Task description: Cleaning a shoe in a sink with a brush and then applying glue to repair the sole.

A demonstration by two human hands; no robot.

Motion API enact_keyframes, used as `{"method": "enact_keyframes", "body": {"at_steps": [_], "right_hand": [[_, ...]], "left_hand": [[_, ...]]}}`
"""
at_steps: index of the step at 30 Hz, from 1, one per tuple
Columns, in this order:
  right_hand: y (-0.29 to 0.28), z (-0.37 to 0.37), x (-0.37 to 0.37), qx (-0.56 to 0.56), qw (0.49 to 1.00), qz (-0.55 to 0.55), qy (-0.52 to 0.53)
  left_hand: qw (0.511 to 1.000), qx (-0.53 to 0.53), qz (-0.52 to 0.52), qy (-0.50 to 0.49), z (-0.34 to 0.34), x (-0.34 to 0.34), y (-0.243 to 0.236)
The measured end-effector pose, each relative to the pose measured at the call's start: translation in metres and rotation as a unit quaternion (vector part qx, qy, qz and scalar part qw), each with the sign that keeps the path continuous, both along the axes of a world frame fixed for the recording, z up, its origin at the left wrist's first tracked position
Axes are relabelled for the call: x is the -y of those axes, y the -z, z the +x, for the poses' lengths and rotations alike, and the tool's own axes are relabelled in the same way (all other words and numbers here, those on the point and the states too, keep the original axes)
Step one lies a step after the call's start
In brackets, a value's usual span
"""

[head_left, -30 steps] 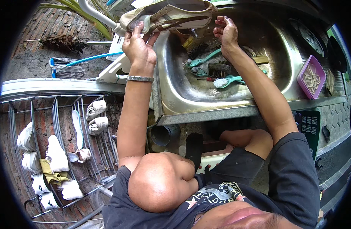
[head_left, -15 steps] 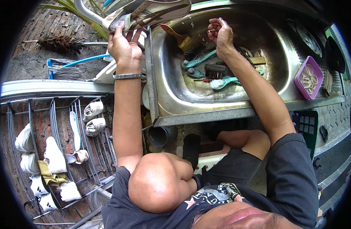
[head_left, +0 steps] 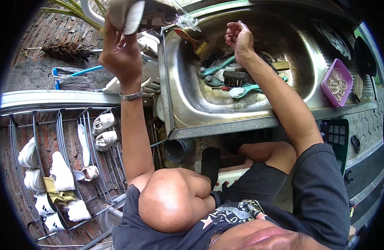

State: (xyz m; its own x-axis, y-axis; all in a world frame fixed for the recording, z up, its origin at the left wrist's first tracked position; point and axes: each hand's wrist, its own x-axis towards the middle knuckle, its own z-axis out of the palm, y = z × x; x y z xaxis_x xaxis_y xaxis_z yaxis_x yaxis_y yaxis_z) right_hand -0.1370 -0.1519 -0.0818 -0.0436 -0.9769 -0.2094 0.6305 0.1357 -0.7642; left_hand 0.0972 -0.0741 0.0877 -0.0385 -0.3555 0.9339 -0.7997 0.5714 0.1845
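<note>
My left hand (head_left: 123, 62) is closed round a light-coloured shoe (head_left: 134, 17), held tilted beside the sink's far left corner; its upper part runs out of the picture. Clear water (head_left: 187, 22) splashes from the shoe's right end toward the sink (head_left: 242, 113). Over the basin hangs my right hand (head_left: 240, 41), fingers loosely curled and nothing visible in them. Below it lie a dark-bristled brush (head_left: 235, 78), several teal-handled brushes (head_left: 251, 88) and a screwdriver-like tool with a red part (head_left: 221, 88). A wooden-handled brush (head_left: 191, 38) leans on the basin's left wall.
A pink basket (head_left: 337, 83) with pale laces stands on the drainboard. To the left, a wire rack (head_left: 60, 125) bears several white shoes (head_left: 61, 173). A blue-framed mop (head_left: 75, 78) and a dark feather duster (head_left: 66, 50) lie behind. A dark bucket (head_left: 175, 151) stands under the sink.
My left hand has turned over and moved left, tipping the shoe, and more water now pours from it. The right hand has barely moved.
</note>
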Motion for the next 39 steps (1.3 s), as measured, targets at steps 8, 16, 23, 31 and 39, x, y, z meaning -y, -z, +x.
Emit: {"method": "enact_keyframes", "body": {"at_steps": [8,16,23,31,39], "right_hand": [[0.004,-0.004,0.003,0.011,1.0,-0.006,-0.005],[0.006,-0.004,0.005,0.018,1.0,-0.01,-0.014],[0.005,-0.002,0.004,0.016,1.0,0.003,-0.025],[-0.009,0.005,-0.006,-0.02,0.997,0.004,-0.07],[-0.006,0.005,-0.002,0.079,0.98,0.018,-0.183]], "left_hand": [[0.998,-0.055,0.037,0.013,-0.013,-0.003,0.02],[0.773,-0.556,0.246,0.183,-0.017,0.013,0.03],[0.754,-0.59,0.224,0.181,-0.007,0.021,0.028],[0.744,-0.608,0.215,0.175,0.002,0.024,0.028],[0.849,-0.474,0.163,0.167,-0.016,0.02,0.027]]}}
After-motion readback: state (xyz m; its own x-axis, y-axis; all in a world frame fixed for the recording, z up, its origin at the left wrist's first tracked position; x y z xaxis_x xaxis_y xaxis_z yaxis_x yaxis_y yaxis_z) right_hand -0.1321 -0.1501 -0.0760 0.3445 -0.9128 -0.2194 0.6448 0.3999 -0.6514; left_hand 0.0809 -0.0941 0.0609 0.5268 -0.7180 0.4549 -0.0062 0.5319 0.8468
